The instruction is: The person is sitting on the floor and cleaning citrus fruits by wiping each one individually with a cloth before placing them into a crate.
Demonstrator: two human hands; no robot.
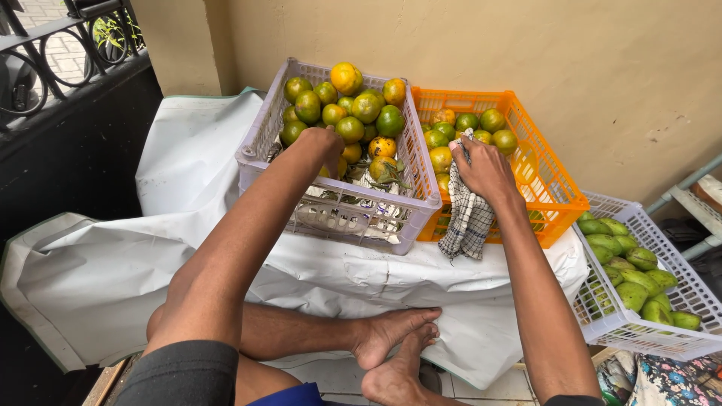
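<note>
A smooth white sheet [226, 225] is spread nearest. A checked woven cloth [466, 218] is gripped by the right hand [481, 169], closed, over the orange lattice crate [556, 188]. The left hand [323, 143], fingers curled, is pressed among round citrus [353, 105] in the lilac crate [263, 143]; its grasp cannot be told

Left hand [322, 143] among lavender crate's [259, 146] oranges [366, 107]

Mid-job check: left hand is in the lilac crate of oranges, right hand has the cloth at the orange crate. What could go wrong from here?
1. The oranges are heaped above the rim of the lilac crate; the left hand digging in could roll some out.
2. The checked cloth hangs over the orange crate edge under the right hand and might slip off.
3. Both crates sit on a loose white sheet and may shift.
</note>
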